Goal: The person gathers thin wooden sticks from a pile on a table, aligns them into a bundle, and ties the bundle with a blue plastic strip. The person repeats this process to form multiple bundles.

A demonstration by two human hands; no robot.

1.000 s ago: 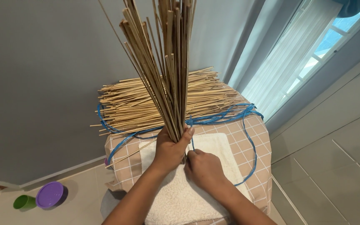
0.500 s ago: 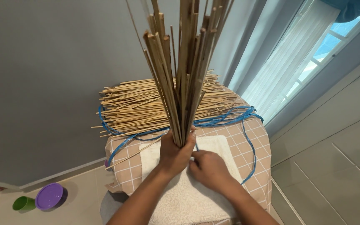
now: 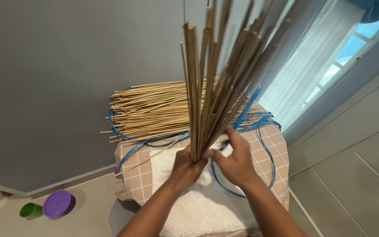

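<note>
My left hand [image 3: 186, 169] grips the lower end of an upright bundle of thin bamboo sticks [image 3: 218, 83] that fans out toward the camera. My right hand [image 3: 235, 160] sits just right of the bundle's base and pinches a blue cord [image 3: 247, 107] that runs up along the sticks. Both hands hover over a white towel [image 3: 198, 206] spread on a small table with a pink checked cloth [image 3: 275, 158]. A big pile of the same sticks [image 3: 150, 112] lies flat across the table's far side.
More blue cord [image 3: 130, 151] loops around the pile and trails over the cloth. A grey wall stands behind the table, a white curtain [image 3: 303, 74] and window to the right. On the tiled floor at lower left are a purple lid [image 3: 58, 204] and a green cup [image 3: 30, 210].
The bundle has tilted closer to the camera and leans right. My right hand has risen from the towel to the bundle's base, lifting the blue cord along the sticks.
</note>
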